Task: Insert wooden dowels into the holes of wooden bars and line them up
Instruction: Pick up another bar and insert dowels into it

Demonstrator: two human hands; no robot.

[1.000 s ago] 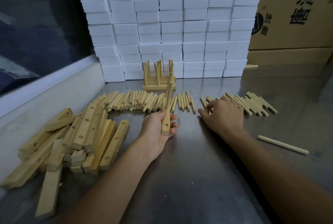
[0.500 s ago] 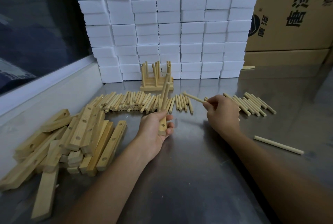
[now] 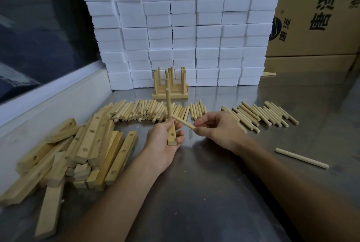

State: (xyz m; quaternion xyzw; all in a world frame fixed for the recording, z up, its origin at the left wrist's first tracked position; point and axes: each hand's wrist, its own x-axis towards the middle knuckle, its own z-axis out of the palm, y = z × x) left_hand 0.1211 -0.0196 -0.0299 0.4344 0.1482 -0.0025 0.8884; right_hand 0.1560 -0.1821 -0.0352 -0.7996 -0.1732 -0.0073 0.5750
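My left hand [image 3: 163,140] grips a wooden bar [image 3: 172,137] with an open hole near its close end. One dowel [image 3: 168,103] stands upright out of that bar. My right hand [image 3: 216,127] pinches a second dowel [image 3: 184,123] by its right end, its far tip over the bar. Loose dowels lie in a row [image 3: 144,111] behind the hands and in a second group [image 3: 261,115] to the right. A heap of drilled bars [image 3: 81,150] lies at the left. Finished bars with upright dowels [image 3: 170,86] stand at the back.
A wall of white foam blocks [image 3: 183,27] closes the back of the steel table [image 3: 204,193]. Cardboard boxes [image 3: 315,14] stand at the back right. A long single dowel [image 3: 301,158] lies on the table at the right. A raised ledge [image 3: 48,101] runs along the left.
My right hand picked a dowel from the right group and carried it left toward the bar. My left hand has tilted the bar so its dowel stands upright.
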